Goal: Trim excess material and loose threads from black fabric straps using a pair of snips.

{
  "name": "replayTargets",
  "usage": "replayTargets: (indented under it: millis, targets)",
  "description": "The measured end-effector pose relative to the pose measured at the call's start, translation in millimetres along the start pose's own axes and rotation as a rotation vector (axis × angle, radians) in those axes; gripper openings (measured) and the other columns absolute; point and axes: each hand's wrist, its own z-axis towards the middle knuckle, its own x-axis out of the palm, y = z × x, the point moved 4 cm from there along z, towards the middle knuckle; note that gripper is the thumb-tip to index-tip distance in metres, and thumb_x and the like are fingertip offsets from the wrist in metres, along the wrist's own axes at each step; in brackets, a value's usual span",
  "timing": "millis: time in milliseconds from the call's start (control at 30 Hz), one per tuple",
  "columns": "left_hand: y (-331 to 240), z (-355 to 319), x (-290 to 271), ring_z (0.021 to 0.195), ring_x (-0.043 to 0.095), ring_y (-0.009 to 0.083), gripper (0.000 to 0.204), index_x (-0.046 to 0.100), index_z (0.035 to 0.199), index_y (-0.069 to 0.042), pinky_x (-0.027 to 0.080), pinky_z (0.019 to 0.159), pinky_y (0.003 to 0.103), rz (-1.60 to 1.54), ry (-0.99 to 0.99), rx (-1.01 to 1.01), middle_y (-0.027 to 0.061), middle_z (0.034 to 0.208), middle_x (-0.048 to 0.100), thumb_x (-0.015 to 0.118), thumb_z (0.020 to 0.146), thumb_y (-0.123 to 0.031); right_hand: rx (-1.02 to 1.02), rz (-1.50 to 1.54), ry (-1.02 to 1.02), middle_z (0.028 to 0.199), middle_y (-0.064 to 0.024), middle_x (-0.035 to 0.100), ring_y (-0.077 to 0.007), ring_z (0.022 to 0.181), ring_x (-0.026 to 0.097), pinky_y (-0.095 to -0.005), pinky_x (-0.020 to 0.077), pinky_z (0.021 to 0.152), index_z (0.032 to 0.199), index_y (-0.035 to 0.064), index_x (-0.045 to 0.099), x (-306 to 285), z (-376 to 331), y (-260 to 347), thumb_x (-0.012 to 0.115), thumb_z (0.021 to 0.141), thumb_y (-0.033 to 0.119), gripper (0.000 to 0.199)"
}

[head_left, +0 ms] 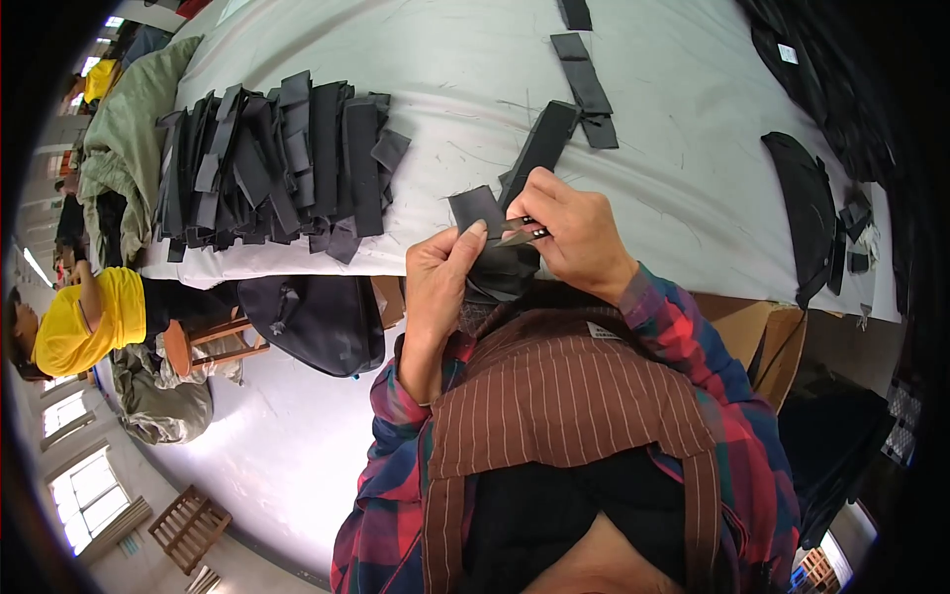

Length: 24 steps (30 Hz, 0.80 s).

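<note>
At the near edge of the white-covered table, my left hand [440, 267] pinches a black fabric strip [476, 206] between thumb and fingers. My right hand [582, 236] is closed around small metal thread snips [516, 236]. Their blades lie against the strip, just beside my left thumb; the exact contact with the cloth is too small to make out. More of the black fabric hangs below my hands. Beyond them, a longer black strip [542, 142] slants away over the table, its near end hidden by my right hand.
A pile of black fabric strips [282, 163] covers the table's left part. Farther off lie loose strips [586, 84]. Curved black pieces [800, 213] sit at the right. Below the table edge are a black bag [315, 322] and a cardboard box [752, 337]. Someone in yellow [94, 322] sits left.
</note>
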Motion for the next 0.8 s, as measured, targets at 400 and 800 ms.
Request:
replayTargets:
  millis: [400, 800]
  targets:
    - [-13, -2, 8, 0.055, 0.034, 0.0001, 0.033, 0.056, 0.06, -0.002, 0.026, 0.047, 0.021, 0.078, -0.009, 0.069, -0.009, 0.059, 0.046, 0.062, 0.09, -0.015, 0.341, 0.746, -0.105, 0.078, -0.0079, 0.057, -0.0153, 0.064, 0.056, -0.0233, 0.0428, 0.059, 0.084, 0.0026, 0.058, -5, -17, -6, 0.065, 0.076, 0.0, 0.01]
    - [-1, 3, -15, 0.05, 0.044, 0.0009, 0.025, 0.064, 0.07, -0.005, 0.033, 0.045, 0.017, -0.168, -0.053, -0.083, -0.0042, 0.062, 0.058, 0.062, 0.09, -0.02, 0.056, 0.127, 0.02, 0.073, -0.0037, 0.062, -0.0192, 0.065, 0.053, -0.0302, 0.041, 0.061, 0.095, 0.0096, 0.068, -28, -3, 6, 0.074, 0.071, 0.012, 0.025]
